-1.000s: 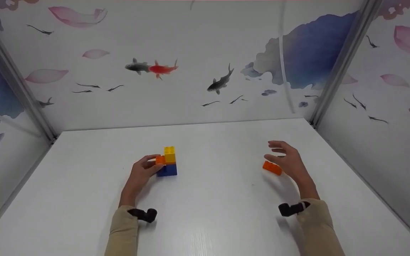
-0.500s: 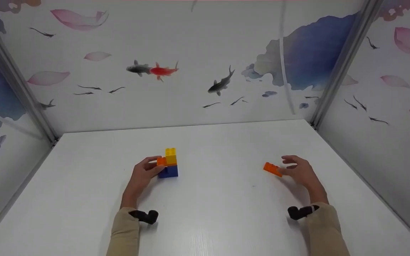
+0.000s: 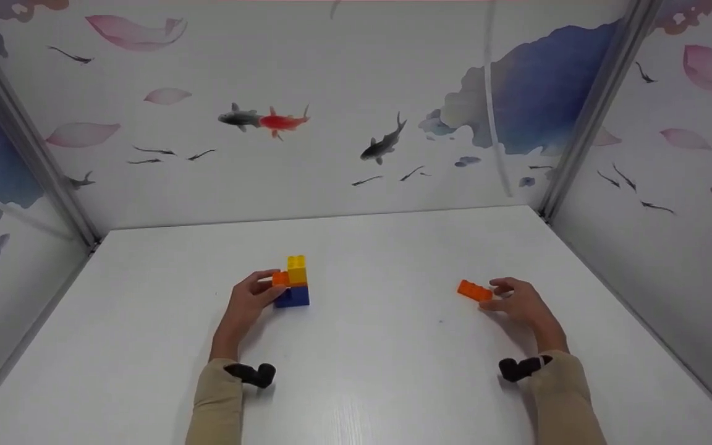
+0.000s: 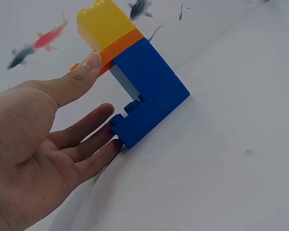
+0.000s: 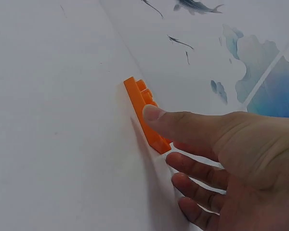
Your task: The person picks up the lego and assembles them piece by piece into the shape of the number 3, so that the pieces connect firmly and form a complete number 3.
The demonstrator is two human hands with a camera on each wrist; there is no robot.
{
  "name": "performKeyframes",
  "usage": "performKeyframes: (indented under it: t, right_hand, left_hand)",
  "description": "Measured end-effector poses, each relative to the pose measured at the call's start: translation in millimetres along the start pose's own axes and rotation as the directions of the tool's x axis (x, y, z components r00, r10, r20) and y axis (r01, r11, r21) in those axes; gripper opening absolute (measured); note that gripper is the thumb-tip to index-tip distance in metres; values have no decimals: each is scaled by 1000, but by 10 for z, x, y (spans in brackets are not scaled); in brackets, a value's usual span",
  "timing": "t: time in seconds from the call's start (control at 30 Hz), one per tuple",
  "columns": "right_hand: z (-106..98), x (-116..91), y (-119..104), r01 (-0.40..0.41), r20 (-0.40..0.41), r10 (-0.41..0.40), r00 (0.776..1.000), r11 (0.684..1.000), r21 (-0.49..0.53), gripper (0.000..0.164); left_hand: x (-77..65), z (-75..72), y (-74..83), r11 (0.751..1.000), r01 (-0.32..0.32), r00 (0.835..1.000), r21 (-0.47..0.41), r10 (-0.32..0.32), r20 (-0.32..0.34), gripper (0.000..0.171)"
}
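Observation:
A stack of toy building bricks stands on the left: a long blue brick at the bottom, another blue brick on one end, an orange brick above and a yellow brick on top. My left hand pinches the overhanging end of that orange brick; the thumb shows in the left wrist view, and the index finger is hidden behind. On the right a loose orange brick lies studs up on the table. My right hand pinches its near right end between thumb and index finger.
A white table spreads under both hands. White panels printed with fish and petals enclose it at the back and sides, joined by metal posts. Black wrist cameras sit at the sleeves.
My right hand has moved back and to the right, then lowered, its thumb and index finger now at the loose orange brick's right end. The left hand and the stack keep their place.

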State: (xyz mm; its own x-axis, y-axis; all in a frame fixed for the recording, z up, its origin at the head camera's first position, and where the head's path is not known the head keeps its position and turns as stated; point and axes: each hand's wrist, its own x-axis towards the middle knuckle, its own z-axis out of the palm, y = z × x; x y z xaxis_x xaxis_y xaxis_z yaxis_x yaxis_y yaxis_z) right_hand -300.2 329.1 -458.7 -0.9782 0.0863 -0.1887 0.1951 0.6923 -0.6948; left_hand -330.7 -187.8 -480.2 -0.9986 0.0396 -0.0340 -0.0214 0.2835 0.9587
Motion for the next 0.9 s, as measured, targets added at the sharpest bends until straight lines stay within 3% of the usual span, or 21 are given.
performKeyframes:
  t: [0.47,0.9]
  right_hand:
    - [36,-2,-49,-30,-20,30,999,999,-30,52]
    - [-34,72,-195,-21,19,21,1000,1000,17,56]
  left_hand:
    - [27,-33,-13,1000,12,1000,-2,-12,7,49]
    - [32,-50,1,1000,10,1000,3,-10,8,51]
